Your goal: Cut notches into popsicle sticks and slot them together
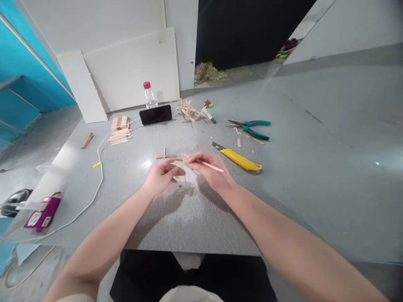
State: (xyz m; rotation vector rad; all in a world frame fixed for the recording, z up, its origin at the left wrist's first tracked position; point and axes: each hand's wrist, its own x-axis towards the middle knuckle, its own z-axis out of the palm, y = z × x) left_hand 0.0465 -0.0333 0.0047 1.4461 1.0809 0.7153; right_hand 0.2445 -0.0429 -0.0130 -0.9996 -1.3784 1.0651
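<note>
My right hand is closed around a pink pencil, its eraser end pointing toward the lower right. My left hand has its fingers curled around a thin pale piece, which looks like wood and spans the gap to my right fingertips. Its exact shape is blurred and partly hidden by the fingers. Just beyond my left hand, wooden sticks lie on the grey table, one crossing another. A yellow utility knife with its blade out rests to the right of my right hand.
Green-handled pliers and wood scraps lie at right. Farther back are a stick pile, a marker, a phone and a bottle. Bundled sticks and a white cable are at left.
</note>
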